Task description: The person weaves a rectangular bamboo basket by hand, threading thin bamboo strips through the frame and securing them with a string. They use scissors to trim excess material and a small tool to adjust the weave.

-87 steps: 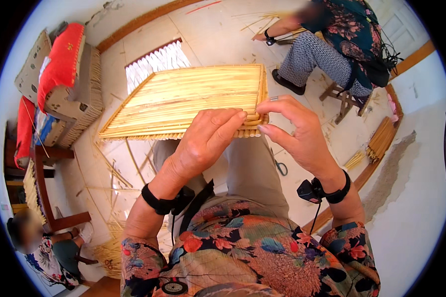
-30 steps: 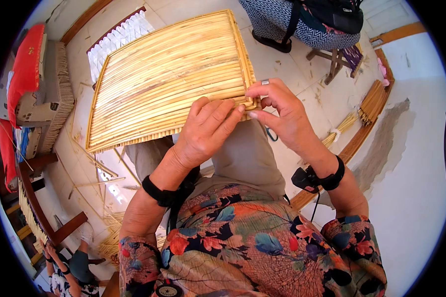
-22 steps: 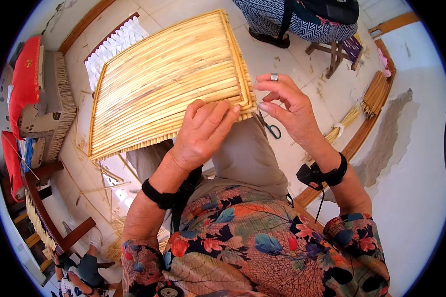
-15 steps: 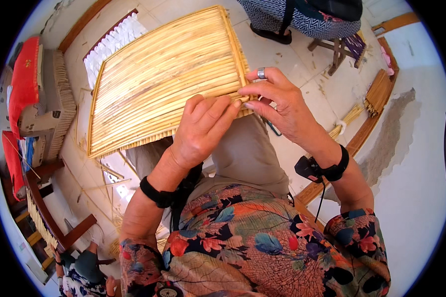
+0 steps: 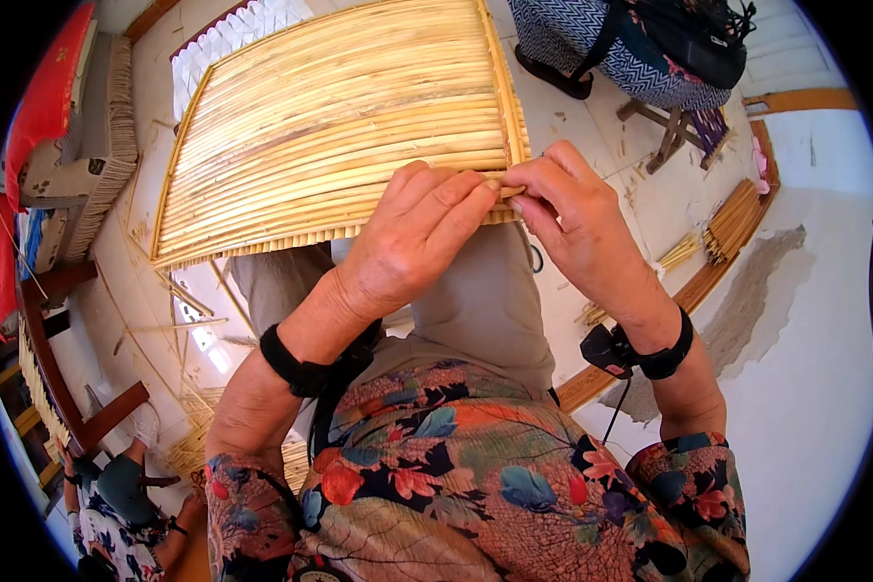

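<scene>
A rectangular panel of yellow reed stalks point(image 5: 330, 116) lies across my knees, with a thin reed border along its sides. At its near right corner both hands meet. My left hand point(image 5: 412, 233) is closed, its thumb and index finger pinching a reed stalk point(image 5: 511, 192) at the panel's edge. From the right, my right hand point(image 5: 577, 213) pinches the same short stalk between thumb and fingertips. My fingers partly cover the stalk, so where it joins the panel is hidden.
Reed bundles point(image 5: 732, 221) lie by the right wall. Someone in patterned trousers point(image 5: 592, 48) is near a wooden stool point(image 5: 664, 136) at the far right. A sofa point(image 5: 87, 175) stands left. Another person point(image 5: 126, 514) is at lower left; loose stalks point(image 5: 189, 296) litter the floor.
The view has shifted, and the panel sits higher in it. My right hand's fingers have drawn together on the stalk at the corner, while my left hand stays beside them.
</scene>
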The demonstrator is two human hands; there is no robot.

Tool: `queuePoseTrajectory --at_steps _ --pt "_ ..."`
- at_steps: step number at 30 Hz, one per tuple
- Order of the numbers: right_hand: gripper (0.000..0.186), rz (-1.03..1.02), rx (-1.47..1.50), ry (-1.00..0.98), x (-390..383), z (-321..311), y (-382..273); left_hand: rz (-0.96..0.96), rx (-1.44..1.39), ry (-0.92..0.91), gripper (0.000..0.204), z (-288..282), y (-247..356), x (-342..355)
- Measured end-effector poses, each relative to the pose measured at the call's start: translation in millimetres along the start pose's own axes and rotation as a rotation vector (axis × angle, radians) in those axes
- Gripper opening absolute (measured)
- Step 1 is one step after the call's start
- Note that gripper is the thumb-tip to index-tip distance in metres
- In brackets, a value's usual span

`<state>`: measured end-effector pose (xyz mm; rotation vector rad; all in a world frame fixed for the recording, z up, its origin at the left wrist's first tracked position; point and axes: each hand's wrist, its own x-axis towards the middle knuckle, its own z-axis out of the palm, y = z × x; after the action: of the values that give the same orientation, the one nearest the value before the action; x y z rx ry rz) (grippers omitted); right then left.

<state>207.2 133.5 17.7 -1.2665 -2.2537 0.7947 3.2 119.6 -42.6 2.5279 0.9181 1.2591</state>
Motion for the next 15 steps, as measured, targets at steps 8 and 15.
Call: queuePoseTrajectory --at_steps 8,15 --pt "0.018 0.017 -0.021 -0.030 3.6 0.0 -6.1 0.007 -0.001 0.043 0.051 -0.1 -2.1 -3.7" --pt "0.017 0.011 0.016 0.008 8.4 9.4 -6.3 0.046 0.080 0.004 0.041 -0.6 -3.9 -6.8"
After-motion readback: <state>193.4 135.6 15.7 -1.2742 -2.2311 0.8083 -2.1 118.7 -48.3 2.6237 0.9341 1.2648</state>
